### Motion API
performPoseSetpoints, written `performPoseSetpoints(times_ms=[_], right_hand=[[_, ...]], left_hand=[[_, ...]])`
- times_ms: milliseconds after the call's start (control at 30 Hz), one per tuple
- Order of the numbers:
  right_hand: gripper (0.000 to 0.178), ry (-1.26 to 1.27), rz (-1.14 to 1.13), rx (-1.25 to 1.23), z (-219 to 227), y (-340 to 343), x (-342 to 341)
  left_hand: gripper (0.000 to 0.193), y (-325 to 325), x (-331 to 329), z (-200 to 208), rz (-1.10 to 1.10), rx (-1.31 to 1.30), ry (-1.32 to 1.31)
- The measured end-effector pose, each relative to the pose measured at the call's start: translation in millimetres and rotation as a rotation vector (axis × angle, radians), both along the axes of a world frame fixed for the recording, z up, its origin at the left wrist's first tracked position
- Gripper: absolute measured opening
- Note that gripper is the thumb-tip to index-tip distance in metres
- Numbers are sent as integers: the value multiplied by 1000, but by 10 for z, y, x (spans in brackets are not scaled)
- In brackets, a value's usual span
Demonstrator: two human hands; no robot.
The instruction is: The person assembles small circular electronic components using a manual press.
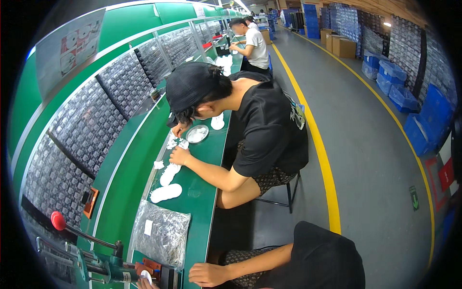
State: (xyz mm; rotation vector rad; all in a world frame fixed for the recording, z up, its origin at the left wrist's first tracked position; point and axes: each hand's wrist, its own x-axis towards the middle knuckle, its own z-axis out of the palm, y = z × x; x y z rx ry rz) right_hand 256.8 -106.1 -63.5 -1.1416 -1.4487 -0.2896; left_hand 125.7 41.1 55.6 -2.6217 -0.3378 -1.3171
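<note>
At the bottom edge my left hand is mostly cut off. Its visible fingertips are closed on a small white round part at the green hand press. The press has a lever with a red ball knob. My right hand lies on the near edge of the green bench, right of the press. Its fingers are curled; whatever they may hold is hidden. Just beyond the press is a clear plastic bag full of thin metal pieces.
A co-worker in a black cap bends over white parts and a round clear dish farther along the bench. Another person sits beyond. On the right, a grey aisle with yellow lines runs past blue bins.
</note>
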Motion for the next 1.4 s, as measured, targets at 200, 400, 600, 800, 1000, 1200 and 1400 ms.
performPoseSetpoints(times_ms=[200,400,600,800,1000,1200,1400], right_hand=[[15,-24,-25,-81,9,-42,40],[15,1,2,-69,79,-49,33],[51,125,-9,275,1258,281,242],[35,46,-65,339,3666,1010,759],[34,164,54,390,3424,877,549],[34,210,394,594,1929,-132,397],[25,304,449,575,2228,-4,348]], left_hand=[[28,94,8,-154,113,-163,47],[48,184,122,-190,202,-436,-8],[43,207,199,-498,155,-380,-181],[50,10,312,-478,215,-453,-222],[69,-26,276,-442,149,-648,-293],[64,79,277,-373,160,-627,-308],[66,123,202,-362,196,-800,-191]])
